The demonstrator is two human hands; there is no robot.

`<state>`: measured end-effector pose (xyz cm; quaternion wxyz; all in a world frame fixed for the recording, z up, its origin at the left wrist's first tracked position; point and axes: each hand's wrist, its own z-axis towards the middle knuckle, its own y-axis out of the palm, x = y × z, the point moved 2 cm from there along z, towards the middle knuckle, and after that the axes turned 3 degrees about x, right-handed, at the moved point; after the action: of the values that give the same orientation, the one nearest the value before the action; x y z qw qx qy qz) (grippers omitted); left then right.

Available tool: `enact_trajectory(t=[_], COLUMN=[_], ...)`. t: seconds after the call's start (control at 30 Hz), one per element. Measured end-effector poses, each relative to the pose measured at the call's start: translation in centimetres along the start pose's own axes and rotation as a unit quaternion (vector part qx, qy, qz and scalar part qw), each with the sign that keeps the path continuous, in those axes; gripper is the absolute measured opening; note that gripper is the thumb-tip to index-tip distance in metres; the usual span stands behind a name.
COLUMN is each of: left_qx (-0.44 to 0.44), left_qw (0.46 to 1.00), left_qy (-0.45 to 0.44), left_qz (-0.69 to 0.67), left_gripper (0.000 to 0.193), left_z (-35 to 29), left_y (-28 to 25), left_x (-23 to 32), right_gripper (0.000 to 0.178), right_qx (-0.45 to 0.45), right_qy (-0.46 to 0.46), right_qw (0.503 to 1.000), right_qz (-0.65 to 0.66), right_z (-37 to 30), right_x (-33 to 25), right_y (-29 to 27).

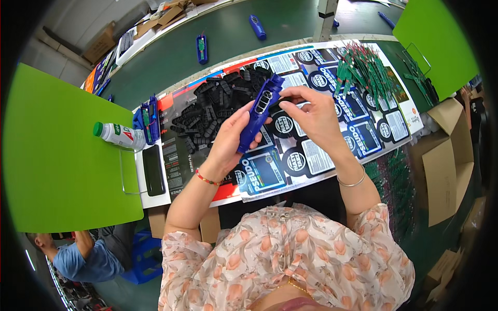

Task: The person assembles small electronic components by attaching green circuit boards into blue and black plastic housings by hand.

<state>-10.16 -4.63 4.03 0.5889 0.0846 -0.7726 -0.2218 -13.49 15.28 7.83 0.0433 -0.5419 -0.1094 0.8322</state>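
A dark blue plastic housing (250, 128), long and narrow with an oval slotted opening, is tilted in front of me. My left hand (226, 141) wraps round its lower part. Beside its upper end, the thumb and forefinger of my right hand (317, 120) come close together; whatever they pinch, if anything, is too small to make out. A heap of black slotted plastic pieces (199, 116) lies left of the housing. To the far right, green circuit boards with red wires (363, 72) are piled on the printed sheets (316, 168) covering the table.
Bright green panels (67, 155) flank the table. On the left are a white bottle (118, 136), a phone (153, 170) and blue housings (150, 120). More housings (202, 49) lie on the green surface beyond. An open carton (441, 171) stands right; a person (88, 259) sits lower left.
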Motion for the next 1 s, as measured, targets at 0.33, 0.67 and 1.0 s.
enact_trajectory(t=[0.33,0.67,1.0], left_qx=[-0.008,-0.003,0.040], left_qw=[0.999,0.999,0.993], left_qy=[-0.017,-0.009,-0.027], left_qz=[-0.039,-0.042,-0.107], left_gripper=[0.052,0.052,0.052], left_z=[-2.1,-2.7,-2.4], left_y=[3.4,4.1,3.1], left_x=[-3.8,-5.5,-7.4], right_gripper=[0.014,0.047,0.042], right_qx=[0.012,0.059,0.021], right_qy=[-0.137,-0.011,0.058], right_qw=[0.983,0.977,0.993], right_qz=[-0.122,-0.205,-0.100], right_z=[-2.3,-3.8,-1.4], right_x=[0.8,1.1,4.2], right_y=[-0.7,-0.8,-2.9])
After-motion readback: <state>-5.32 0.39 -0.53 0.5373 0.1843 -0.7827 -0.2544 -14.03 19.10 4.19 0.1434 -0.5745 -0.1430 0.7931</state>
